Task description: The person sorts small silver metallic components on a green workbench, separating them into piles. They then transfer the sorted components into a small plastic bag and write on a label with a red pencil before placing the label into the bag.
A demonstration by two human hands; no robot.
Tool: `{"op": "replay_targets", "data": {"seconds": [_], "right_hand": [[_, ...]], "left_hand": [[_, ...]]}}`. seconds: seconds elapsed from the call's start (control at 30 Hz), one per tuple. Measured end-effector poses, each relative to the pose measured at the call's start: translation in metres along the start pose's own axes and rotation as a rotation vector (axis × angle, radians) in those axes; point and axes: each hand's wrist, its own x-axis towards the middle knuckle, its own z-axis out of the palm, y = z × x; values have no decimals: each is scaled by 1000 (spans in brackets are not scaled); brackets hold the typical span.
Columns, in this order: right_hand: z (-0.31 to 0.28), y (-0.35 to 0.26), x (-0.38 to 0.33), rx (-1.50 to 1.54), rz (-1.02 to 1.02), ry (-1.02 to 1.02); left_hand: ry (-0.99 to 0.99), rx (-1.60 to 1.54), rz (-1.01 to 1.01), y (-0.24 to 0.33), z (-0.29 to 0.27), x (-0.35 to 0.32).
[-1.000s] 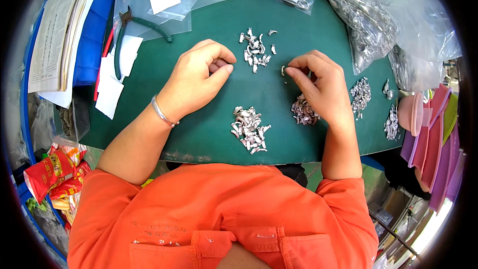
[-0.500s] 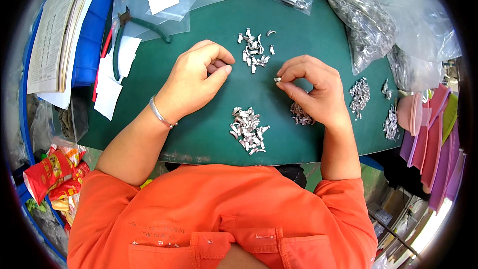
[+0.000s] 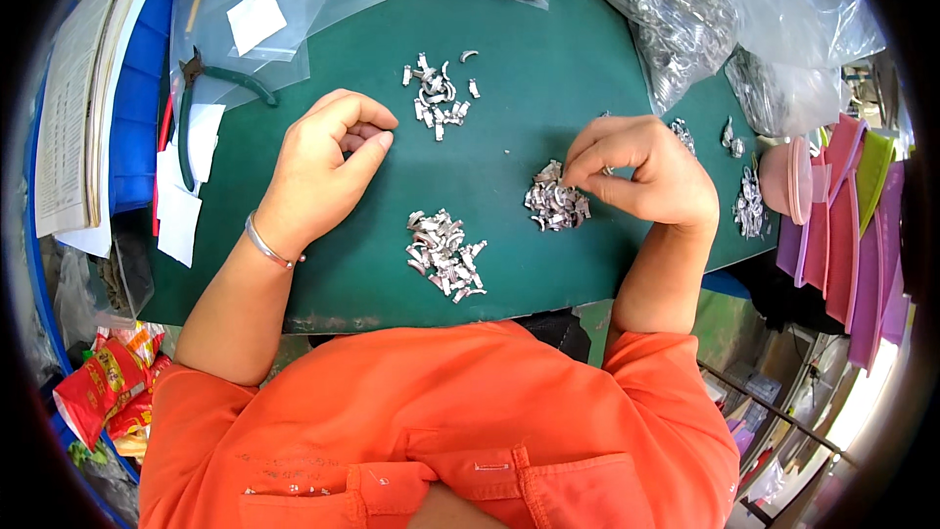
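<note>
Head view. Right hand [image 3: 641,171] bent down over a small heap of silvery metal clips [image 3: 556,204], thumb and forefinger [image 3: 587,152] pressed together at the heap's far right edge, pinching what looks like one clip, though the piece itself mostly hidden by the fingertips. Heap directly under and just left of those fingertips, touching them; no reach needed, only a lift. Left hand [image 3: 323,171] well apart to the left, resting on the green mat [image 3: 509,98], fingers curled loosely inward with the thumb against the forefinger; whether anything held inside, impossible to tell. Right hand clearly the nearer of the two.

Second heap of clips [image 3: 446,253] near the body, between the two hands; third, looser scatter [image 3: 438,95] farther off, just right of the left hand's knuckles. Clips short, bent, flat-stamped metal with a dull shine, lying every which way, so no common long axis. More small clip clusters [image 3: 749,201] right of the right wrist.

Far edge: clear plastic bags of metal parts [image 3: 676,10], crinkled and glossy. Far left: green-handled pliers [image 3: 211,88] lying on a clear bag, white paper slips [image 3: 186,186], stacked papers [image 3: 83,88] on a blue tray. Right edge: pink and purple plastic pieces [image 3: 847,216]. Thin silver bangle [image 3: 266,245] on the left wrist; orange shirt [image 3: 441,431] along the near edge.
</note>
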Motion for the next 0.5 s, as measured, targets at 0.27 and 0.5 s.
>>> {"op": "replay_targets", "data": {"seconds": [0.27, 0.5], "right_hand": [[27, 1, 31, -196, -75, 206], [58, 6, 57, -153, -193, 152]], "left_hand": [[10, 2, 23, 1, 0, 0], [20, -3, 7, 1, -1, -1]]}}
